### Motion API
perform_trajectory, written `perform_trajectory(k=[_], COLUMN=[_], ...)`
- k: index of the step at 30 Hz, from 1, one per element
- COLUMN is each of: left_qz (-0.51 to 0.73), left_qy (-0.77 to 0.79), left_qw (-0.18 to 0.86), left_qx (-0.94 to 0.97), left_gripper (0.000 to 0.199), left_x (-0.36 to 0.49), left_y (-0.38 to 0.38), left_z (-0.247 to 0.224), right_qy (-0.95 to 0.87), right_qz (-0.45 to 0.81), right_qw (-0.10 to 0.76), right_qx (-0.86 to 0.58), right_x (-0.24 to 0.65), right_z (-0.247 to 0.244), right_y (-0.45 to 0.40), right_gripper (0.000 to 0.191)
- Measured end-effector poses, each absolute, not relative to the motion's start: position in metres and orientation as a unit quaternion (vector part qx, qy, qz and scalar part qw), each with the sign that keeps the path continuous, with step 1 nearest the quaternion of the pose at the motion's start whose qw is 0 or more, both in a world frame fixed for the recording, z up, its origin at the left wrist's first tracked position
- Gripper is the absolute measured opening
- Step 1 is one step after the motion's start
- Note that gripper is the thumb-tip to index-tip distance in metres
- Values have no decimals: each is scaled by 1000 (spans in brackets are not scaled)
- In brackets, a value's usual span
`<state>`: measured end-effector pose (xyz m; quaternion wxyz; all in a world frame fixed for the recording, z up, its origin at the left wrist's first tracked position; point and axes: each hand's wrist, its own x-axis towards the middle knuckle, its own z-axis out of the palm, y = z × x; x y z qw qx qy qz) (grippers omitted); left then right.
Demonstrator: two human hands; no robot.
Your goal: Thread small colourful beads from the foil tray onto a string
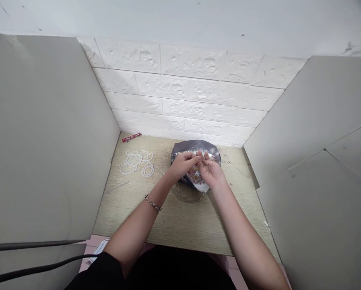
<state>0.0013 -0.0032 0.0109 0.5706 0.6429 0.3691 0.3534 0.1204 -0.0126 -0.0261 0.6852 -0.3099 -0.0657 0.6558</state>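
A dark pouch with a silvery inside (197, 146) lies on the wooden table, with small colourful beads (194, 174) in its opening. Over it, my left hand (183, 164) is closed in a pinch, its fingertips meeting those of the other hand. What it pinches is too small to make out. My right hand (211, 171) is turned palm up above the beads, its fingers bent and close together at the tips; whatever lies between them cannot be made out. A loop of clear beads (188, 197) rests on the table in front of the pouch.
White bead strands (138, 163) lie coiled at the left of the table (180, 227). A small red packet (132, 137) is at the back left. Thin strands (228, 159) lie right of the pouch. Grey panels stand on both sides, and a white brick wall (195, 88) behind.
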Motion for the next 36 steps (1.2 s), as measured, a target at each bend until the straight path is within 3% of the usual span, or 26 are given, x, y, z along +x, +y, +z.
perform_trajectory(k=[10,18,31,36], left_qz=[315,324,392,457], left_qy=[350,354,366,363], left_qw=[567,565,582,570], left_qx=[676,671,612,579], left_gripper=[27,26,21,24], left_x=[1,3,10,8], left_y=[-1,-2,4,8], left_z=[5,4,-2,-7], right_qy=[-39,-7,-7,-127], right_qz=[638,622,686,684], right_qw=[712,728,680,692], right_qx=[-292,-288,-258,-192], right_x=[123,123,129,148], right_z=[-21,-15,-15,15], right_y=[-13,-14,-18,-30], right_gripper=[17,18,23,20])
